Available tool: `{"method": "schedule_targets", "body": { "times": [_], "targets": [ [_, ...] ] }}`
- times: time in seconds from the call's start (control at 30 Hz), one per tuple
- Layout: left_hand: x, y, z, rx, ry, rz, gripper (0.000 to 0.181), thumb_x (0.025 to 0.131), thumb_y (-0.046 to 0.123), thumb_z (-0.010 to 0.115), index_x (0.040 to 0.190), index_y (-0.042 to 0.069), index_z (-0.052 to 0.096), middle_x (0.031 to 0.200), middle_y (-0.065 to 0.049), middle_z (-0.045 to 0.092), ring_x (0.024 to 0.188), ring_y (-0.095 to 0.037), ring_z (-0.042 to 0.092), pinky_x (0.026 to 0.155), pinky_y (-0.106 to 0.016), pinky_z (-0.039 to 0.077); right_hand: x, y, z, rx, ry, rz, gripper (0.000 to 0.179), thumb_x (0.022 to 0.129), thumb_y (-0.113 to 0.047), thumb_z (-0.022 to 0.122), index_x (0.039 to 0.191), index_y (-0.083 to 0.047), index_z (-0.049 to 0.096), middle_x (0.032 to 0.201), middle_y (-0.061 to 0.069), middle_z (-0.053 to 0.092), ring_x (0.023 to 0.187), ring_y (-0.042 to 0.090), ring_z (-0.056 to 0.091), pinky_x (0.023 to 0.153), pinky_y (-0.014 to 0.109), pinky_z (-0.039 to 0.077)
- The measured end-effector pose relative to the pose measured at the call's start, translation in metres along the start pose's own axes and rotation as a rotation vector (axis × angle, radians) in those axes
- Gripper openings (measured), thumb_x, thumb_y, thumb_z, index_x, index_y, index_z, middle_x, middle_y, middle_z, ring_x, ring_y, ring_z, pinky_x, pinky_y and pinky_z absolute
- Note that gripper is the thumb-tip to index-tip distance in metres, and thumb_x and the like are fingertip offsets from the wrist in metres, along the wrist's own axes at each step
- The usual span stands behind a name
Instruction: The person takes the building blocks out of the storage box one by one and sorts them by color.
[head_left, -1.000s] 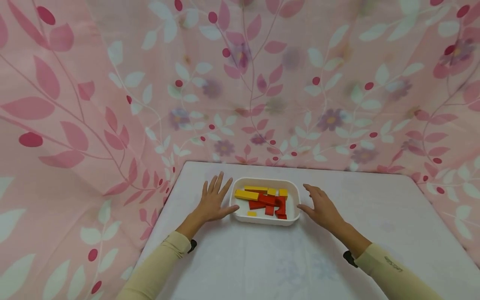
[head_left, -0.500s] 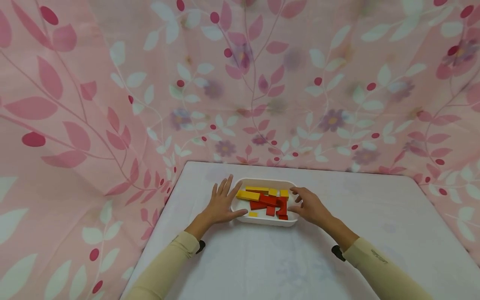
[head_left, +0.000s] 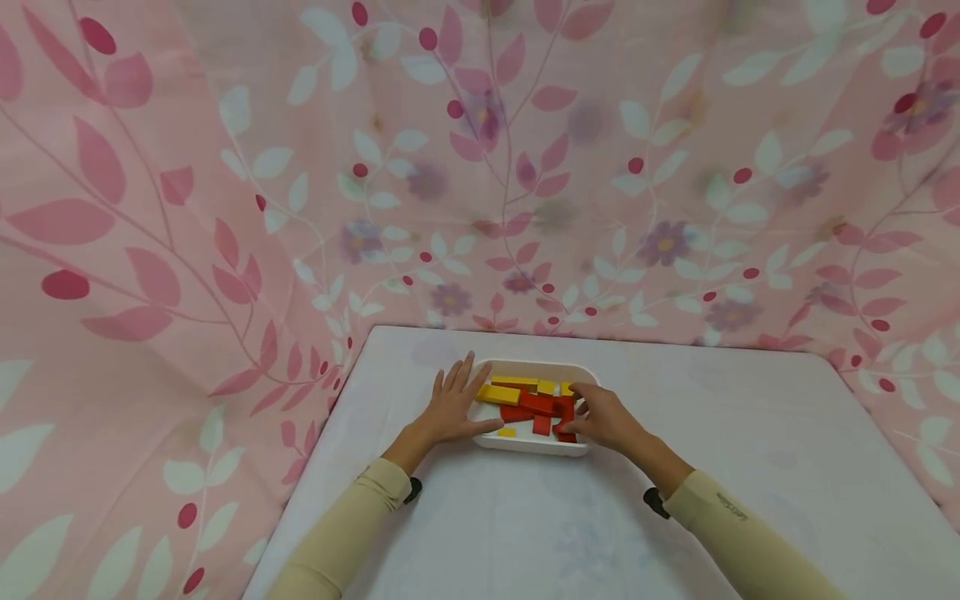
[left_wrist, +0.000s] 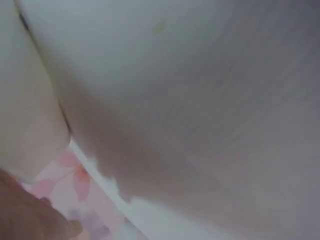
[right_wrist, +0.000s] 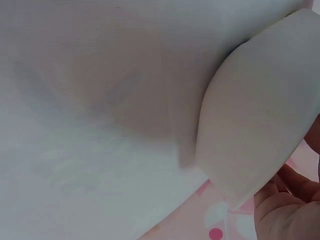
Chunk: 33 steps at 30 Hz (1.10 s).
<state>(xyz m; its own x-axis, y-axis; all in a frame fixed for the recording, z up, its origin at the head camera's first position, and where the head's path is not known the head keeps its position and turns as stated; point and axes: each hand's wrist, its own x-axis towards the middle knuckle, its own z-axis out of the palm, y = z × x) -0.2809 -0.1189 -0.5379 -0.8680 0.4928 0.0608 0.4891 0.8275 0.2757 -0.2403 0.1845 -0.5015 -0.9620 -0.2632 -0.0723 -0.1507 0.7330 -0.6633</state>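
Observation:
A white plastic tray (head_left: pixel 528 447) holds yellow and red building blocks. My left hand (head_left: pixel 450 413) lies at its left end, fingers spread, with the thumb reaching over the rim near a small yellow block (head_left: pixel 507 432). A long yellow block (head_left: pixel 498 394) lies beside those fingers. Over the right end, my right hand (head_left: pixel 609 419) has its fingers and thumb bent apart, the index finger by a yellow cube (head_left: pixel 567 388) and the thumb beside red blocks (head_left: pixel 540 404). In the right wrist view, fingers (right_wrist: pixel 295 182) show behind the tray's outer wall (right_wrist: pixel 260 100).
The tray stands on a table with a white cloth (head_left: pixel 510 525), near the far edge. A pink floral curtain (head_left: pixel 480 208) hangs behind it and to the left. Each wrist wears a dark band (head_left: pixel 655 502) at the sleeve.
Both hands have moved inward. The right hand went from beside the tray to over its right end, while the left slid slightly right along with the tray. The blocks keep their arrangement.

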Motion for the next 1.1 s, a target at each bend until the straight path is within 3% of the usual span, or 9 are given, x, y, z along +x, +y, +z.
{"method": "schedule_targets", "body": {
  "times": [0.17,0.27,0.4,0.53,0.67,0.87,0.97,1.1],
  "targets": [
    [0.002,0.002,-0.004,-0.034,-0.036,0.019,0.106,0.08,0.075,0.06,0.16,0.032,0.005,0.168,-0.011,-0.003,0.153,-0.036,0.008,0.119,-0.067,0.005,0.009,-0.002,0.0,-0.047,-0.021,0.069,0.075,0.076,-0.02,0.086,0.139,0.0,0.051,0.119,0.012,0.063,0.094,0.022,0.059,0.078,0.034,0.06],
    [0.002,0.002,-0.004,-0.055,-0.054,-0.008,0.108,0.079,0.075,0.06,0.16,0.034,0.002,0.168,-0.01,-0.005,0.153,-0.035,0.008,0.119,-0.067,0.005,0.015,-0.003,-0.003,-0.054,-0.044,0.096,0.073,0.077,-0.022,0.086,0.138,-0.001,0.052,0.118,0.012,0.063,0.095,0.022,0.059,0.08,0.035,0.06],
    [0.002,0.001,-0.002,-0.086,-0.072,-0.046,0.111,0.076,0.077,0.061,0.159,0.038,-0.001,0.168,-0.006,-0.01,0.154,-0.033,0.006,0.12,-0.065,0.002,0.021,-0.003,-0.006,-0.015,-0.087,0.126,0.066,0.077,-0.015,0.085,0.134,-0.002,0.054,0.118,0.012,0.065,0.096,0.022,0.06,0.083,0.038,0.06],
    [0.0,0.0,0.0,-0.098,-0.057,-0.045,0.11,0.076,0.079,0.06,0.159,0.038,0.001,0.168,-0.01,-0.005,0.153,-0.035,0.009,0.119,-0.067,0.004,0.024,-0.002,-0.001,-0.002,-0.1,0.125,0.054,0.078,-0.01,0.084,0.127,-0.001,0.062,0.105,0.009,0.071,0.09,0.021,0.061,0.084,0.039,0.06],
    [-0.004,0.001,0.002,-0.116,-0.056,-0.041,0.108,0.077,0.077,0.061,0.159,0.036,0.005,0.167,-0.014,0.0,0.152,-0.037,0.011,0.118,-0.068,0.004,0.022,-0.002,0.009,-0.09,-0.111,0.1,0.046,0.076,-0.018,0.086,0.117,-0.004,0.071,0.093,0.002,0.072,0.086,0.018,0.058,0.082,0.037,0.058],
    [-0.005,0.003,0.002,-0.12,-0.054,-0.044,0.107,0.077,0.077,0.061,0.159,0.036,0.006,0.167,-0.014,0.001,0.152,-0.036,0.012,0.118,-0.068,0.004,0.024,-0.002,0.019,-0.26,-0.141,0.062,0.052,0.074,-0.03,0.088,0.117,-0.008,0.07,0.1,0.001,0.07,0.089,0.018,0.055,0.083,0.04,0.053],
    [-0.004,0.003,0.001,-0.117,-0.045,-0.036,0.106,0.078,0.076,0.061,0.16,0.034,0.006,0.167,-0.015,0.002,0.152,-0.036,0.012,0.118,-0.069,0.005,0.025,-0.003,0.019,-0.294,-0.134,0.041,0.049,0.075,-0.029,0.087,0.115,-0.008,0.069,0.102,0.002,0.07,0.09,0.018,0.056,0.086,0.042,0.053],
    [-0.003,0.003,-0.001,-0.112,-0.035,-0.037,0.105,0.079,0.074,0.061,0.16,0.033,0.008,0.167,-0.015,0.003,0.152,-0.036,0.012,0.118,-0.069,0.005,0.026,-0.004,0.016,-0.265,-0.115,-0.013,0.034,0.079,-0.023,0.083,0.108,-0.009,0.073,0.088,-0.001,0.068,0.083,0.017,0.054,0.078,0.035,0.053]
  ]
}}
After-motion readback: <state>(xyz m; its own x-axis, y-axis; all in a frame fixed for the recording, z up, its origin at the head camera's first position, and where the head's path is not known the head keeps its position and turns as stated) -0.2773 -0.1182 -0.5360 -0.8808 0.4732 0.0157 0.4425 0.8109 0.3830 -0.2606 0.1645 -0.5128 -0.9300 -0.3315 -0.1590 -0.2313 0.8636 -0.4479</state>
